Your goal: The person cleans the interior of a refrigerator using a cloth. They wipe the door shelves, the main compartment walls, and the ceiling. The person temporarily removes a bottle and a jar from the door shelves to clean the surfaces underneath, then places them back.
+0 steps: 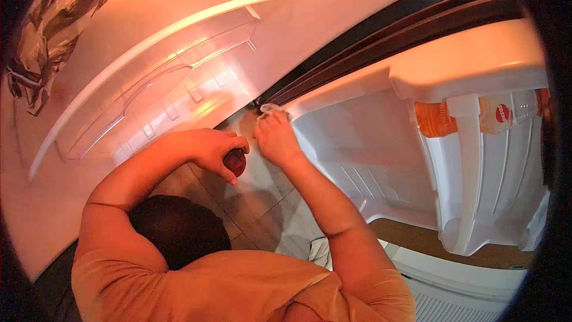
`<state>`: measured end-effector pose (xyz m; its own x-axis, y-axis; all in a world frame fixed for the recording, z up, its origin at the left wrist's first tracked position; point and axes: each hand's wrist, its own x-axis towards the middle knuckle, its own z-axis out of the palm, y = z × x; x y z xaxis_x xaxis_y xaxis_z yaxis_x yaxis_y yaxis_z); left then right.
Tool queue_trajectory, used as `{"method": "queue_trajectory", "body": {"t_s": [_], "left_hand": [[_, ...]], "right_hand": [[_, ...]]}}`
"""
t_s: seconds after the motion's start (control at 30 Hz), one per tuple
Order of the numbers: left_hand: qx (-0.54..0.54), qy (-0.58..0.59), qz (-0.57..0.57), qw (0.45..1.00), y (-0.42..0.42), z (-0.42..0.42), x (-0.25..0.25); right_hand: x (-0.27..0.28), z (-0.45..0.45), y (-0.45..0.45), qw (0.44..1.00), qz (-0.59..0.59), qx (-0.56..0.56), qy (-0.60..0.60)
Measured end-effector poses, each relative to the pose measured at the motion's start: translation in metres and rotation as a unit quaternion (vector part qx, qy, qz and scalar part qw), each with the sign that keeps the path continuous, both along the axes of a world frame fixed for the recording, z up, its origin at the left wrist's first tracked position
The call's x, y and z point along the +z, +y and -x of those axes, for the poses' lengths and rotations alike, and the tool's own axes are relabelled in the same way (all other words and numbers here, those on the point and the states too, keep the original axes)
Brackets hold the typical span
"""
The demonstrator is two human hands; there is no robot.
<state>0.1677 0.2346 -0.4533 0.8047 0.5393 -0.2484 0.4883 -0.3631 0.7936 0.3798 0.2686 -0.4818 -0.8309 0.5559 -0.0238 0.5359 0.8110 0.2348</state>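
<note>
My left hand grips a dark red, rounded container, perhaps a bottle or jar, between thumb and fingers. To its right, my right hand pinches a crumpled, whitish, thin cloth or wipe. That hand is at the near corner of the open refrigerator door, beside the dark door gasket. The lit refrigerator interior lies beyond my left forearm. Fingertips of my right hand are partly hidden by the hand itself.
A clear plastic drawer or shelf front spans the refrigerator interior. A striped plastic bag is at upper left. Door racks at right hold an orange bottle and a clear one. Below is a tiled floor; a white ribbed panel stands lower right.
</note>
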Motion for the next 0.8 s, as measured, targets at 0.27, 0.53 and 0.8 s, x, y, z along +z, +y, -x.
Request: {"method": "queue_trajectory", "body": {"t_s": [0.27,0.53,0.8], "left_hand": [[0.019,-0.010,0.006,1.000,-0.001,0.002,-0.002],[0.011,0.008,0.003,1.000,-0.002,-0.006,0.015],[0.050,0.013,0.032,0.998,-0.008,-0.008,0.021]], "right_hand": [[0.050,-0.019,-0.052,0.354,0.434,-0.281,0.779],[0.160,-0.067,-0.022,0.053,0.445,-0.014,0.894],[0.193,-0.202,-0.129,0.041,0.184,-0.044,0.981]]}}
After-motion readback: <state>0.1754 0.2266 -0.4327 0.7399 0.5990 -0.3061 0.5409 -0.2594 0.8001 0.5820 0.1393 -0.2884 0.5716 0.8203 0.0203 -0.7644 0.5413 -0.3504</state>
